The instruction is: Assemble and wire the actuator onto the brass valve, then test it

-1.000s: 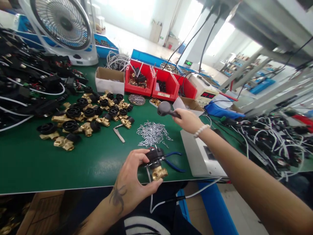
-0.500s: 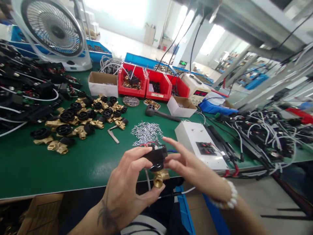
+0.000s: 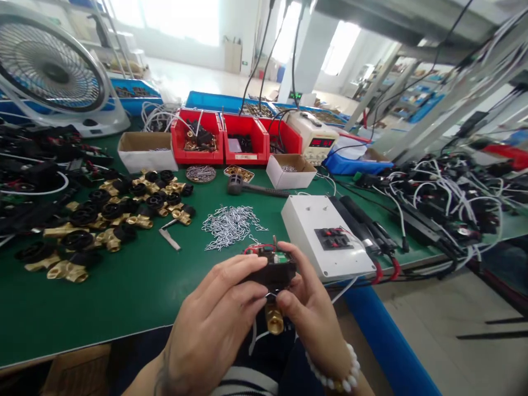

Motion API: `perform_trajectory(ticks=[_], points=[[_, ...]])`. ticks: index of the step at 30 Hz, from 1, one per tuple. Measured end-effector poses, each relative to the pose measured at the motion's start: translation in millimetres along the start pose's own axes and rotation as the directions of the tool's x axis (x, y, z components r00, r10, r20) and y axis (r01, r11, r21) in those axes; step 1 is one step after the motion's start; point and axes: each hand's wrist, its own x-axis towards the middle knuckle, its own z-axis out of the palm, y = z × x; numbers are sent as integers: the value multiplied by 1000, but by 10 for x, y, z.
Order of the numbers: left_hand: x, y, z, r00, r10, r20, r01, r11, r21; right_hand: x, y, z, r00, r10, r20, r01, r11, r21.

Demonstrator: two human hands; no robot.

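Observation:
Both hands hold a brass valve (image 3: 274, 320) with a black actuator housing (image 3: 279, 275) on top, just off the table's front edge. In the housing's open top, a green circuit board and red wires show. My left hand (image 3: 218, 308) is closed on the housing's left side, its fingers over the front. My right hand (image 3: 315, 316) grips the right side, index finger at the top and thumb low. Between the left fingertips and right thumb shows a thin metal clip (image 3: 270, 295), partly hidden. A pile of similar wire clips (image 3: 231, 224) lies just beyond.
Brass valves with black caps (image 3: 111, 212) crowd the left. A grey-white switch box (image 3: 325, 236) stands close on the right, with cables (image 3: 437, 203) beyond. Red bins (image 3: 245, 143), white cartons (image 3: 291, 173) and a power supply (image 3: 313, 140) line the back. A fan (image 3: 53, 71) stands at back left.
My right hand, fingers spread before, has closed in on the assembly. My left fingers have shifted off the valve's underside. The camera view has turned, moving the bench items left in the picture.

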Motion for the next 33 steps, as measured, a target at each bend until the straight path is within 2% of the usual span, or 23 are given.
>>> perform_trajectory(ticks=[6, 12, 14, 15, 16, 17, 18, 19, 20, 21, 22, 24, 26, 27, 28, 29, 30, 31, 32, 33], points=[[47, 41, 118, 1000, -30, -6, 30, 1000, 7, -29, 31, 33, 994, -45, -96, 43, 999, -23], [41, 23, 128, 996, -89, 2, 89, 996, -14, 19, 48, 27, 991, 10, -137, -7, 1000, 20], [-2, 5, 127, 986, -166, -30, 162, 983, -86, 21, 63, 17, 990, 37, -139, -31, 999, 44], [-22, -8, 126, 965, -255, -59, 243, 957, -158, 23, 74, 17, 989, 53, -139, -46, 998, 52], [-38, -25, 127, 923, -379, -65, 349, 898, -268, 27, 84, 21, 988, 63, -140, -55, 997, 58], [-46, -45, 129, 859, -512, -3, 466, 784, -409, 32, 92, 30, 988, 66, -139, -59, 996, 60], [-46, -66, 134, 778, -615, 130, 574, 611, -546, 37, 92, 41, 989, 69, -133, -63, 997, 54], [-39, -86, 143, 695, -655, 299, 653, 400, -643, 39, 81, 50, 990, 79, -119, -76, 997, 35], [-27, -104, 155, 623, -634, 457, 704, 201, -681, 31, 52, 51, 991, 97, -92, -98, 995, 1], [-14, -120, 171, 570, -595, 566, 729, 48, -683, 9, 3, 34, 991, 120, -56, -122, 991, -48], [-3, -134, 188, 536, -572, 621, 731, -53, -680, -33, -66, -7, 990, 140, -33, -143, 983, -117], [6, -160, 220, 501, -592, 631, 701, -150, -697, -182, -255, -190, 990, 139, -36, -144, 945, -295], [-1, -192, 237, 496, -609, 619, 662, -196, -724, -390, -450, -525, 989, 107, -106, -145, 862, -486], [-7, -213, 239, 504, -612, 609, 640, -209, -740, -493, -519, -742, 973, 182, -139, -228, 812, -536], [-11, -238, 236, 514, -615, 598, 622, -213, -753, -581, -552, -977, 929, 343, -141, -360, 748, -557], [-12, -264, 230, 523, -618, 586, 610, -209, -765, -643, -541, -1219, 846, 510, -157, -495, 640, -587], [-9, -290, 222, 533, -621, 575, 601, -201, -774, -671, -485, -1453, 758, 616, -212, -590, 512, -624], [-3, -315, 214, 542, -620, 567, 596, -191, -780, -663, -387, -1665, 688, 667, -286, -648, 388, -655], [7, -337, 205, 551, -616, 563, 594, -184, -783, -619, -261, -1843, 667, 618, -416, -687, 293, -665], [20, -357, 197, 558, -610, 563, 593, -181, -785, -544, -121, -1980, 672, 526, -521, -700, 221, -680]])
